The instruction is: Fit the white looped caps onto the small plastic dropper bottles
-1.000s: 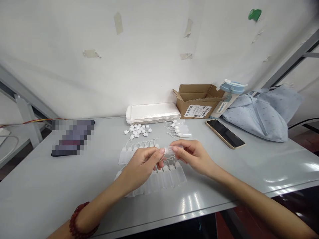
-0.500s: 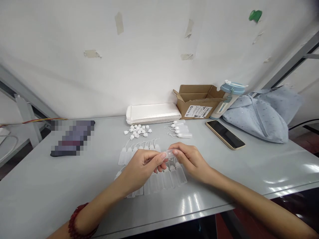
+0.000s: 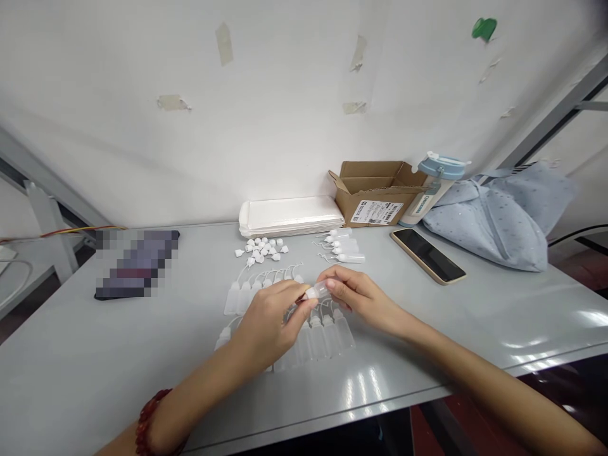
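Both my hands meet over the grey table (image 3: 427,329) on one small clear plastic bottle (image 3: 321,289). My right hand (image 3: 354,294) pinches the bottle's body. My left hand (image 3: 270,320) has its fingertips closed on the white cap end (image 3: 310,294) of that bottle. Under my hands lie two rows of the same small bottles (image 3: 251,292), several in each row, partly hidden by my fingers. Behind them sits a heap of loose white caps (image 3: 262,249) and a few capped bottles (image 3: 342,248).
A flat white stack of trays (image 3: 291,216) and an open cardboard box (image 3: 375,193) stand at the back by the wall. A tumbler (image 3: 433,187), a phone (image 3: 427,254) and a blue bag (image 3: 498,215) lie to the right. A blurred dark object (image 3: 135,263) is at the left.
My left hand has turned and its fingers have shifted on the cap end of the bottle. Both hands have dropped slightly toward me. Everything on the table stays in place.
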{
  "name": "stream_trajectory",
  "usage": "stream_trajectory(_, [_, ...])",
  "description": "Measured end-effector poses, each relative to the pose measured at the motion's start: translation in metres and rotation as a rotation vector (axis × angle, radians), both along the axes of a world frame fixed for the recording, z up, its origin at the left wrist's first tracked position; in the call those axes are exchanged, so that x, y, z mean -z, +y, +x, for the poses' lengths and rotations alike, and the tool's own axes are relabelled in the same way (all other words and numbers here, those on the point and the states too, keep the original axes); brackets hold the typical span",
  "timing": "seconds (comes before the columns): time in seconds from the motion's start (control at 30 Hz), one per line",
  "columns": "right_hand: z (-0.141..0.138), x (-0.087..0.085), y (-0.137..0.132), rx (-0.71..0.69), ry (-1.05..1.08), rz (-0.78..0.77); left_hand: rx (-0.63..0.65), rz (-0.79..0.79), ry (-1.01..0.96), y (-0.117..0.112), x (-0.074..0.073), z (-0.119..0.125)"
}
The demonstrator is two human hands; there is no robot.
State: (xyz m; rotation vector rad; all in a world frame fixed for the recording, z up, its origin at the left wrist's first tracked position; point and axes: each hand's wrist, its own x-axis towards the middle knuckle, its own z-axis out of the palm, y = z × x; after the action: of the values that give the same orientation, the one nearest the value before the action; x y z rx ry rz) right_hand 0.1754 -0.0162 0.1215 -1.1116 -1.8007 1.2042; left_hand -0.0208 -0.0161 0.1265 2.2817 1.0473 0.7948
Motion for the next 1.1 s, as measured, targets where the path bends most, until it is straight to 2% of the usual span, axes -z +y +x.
stream_trajectory(0.17, [0.02, -0.007, 0.018, 0.028, -0.055, 0.019, -0.196, -0.186, -0.036, 0.008, -0.005, -0.005])
stream_trajectory(0.27, [0.035, -0.008, 0.028, 0.085, -0.241, 0.069, -0.291, -0.189, -0.066, 0.012, -0.008, -0.011])
stream_trajectory(0.4, [0.053, -0.005, 0.038, 0.121, -0.468, 0.148, -0.331, -0.199, -0.087, 0.016, -0.009, -0.016])
stream_trajectory(0.53, [0.065, -0.002, 0.043, 0.157, -0.648, 0.134, -0.376, -0.173, -0.061, 0.022, -0.006, -0.019])
stream_trajectory(0.77, [0.072, 0.005, 0.049, 0.204, -0.86, 0.213, -0.489, -0.091, -0.006, 0.042, 0.001, -0.034])
stream_trajectory(1.0, [0.073, 0.008, 0.051, 0.246, -0.884, 0.241, -0.52, 0.011, 0.096, 0.058, 0.008, -0.044])
stream_trajectory(1.1, [0.075, 0.009, 0.05, 0.244, -0.858, 0.268, -0.486, 0.06, 0.162, 0.063, 0.013, -0.047])
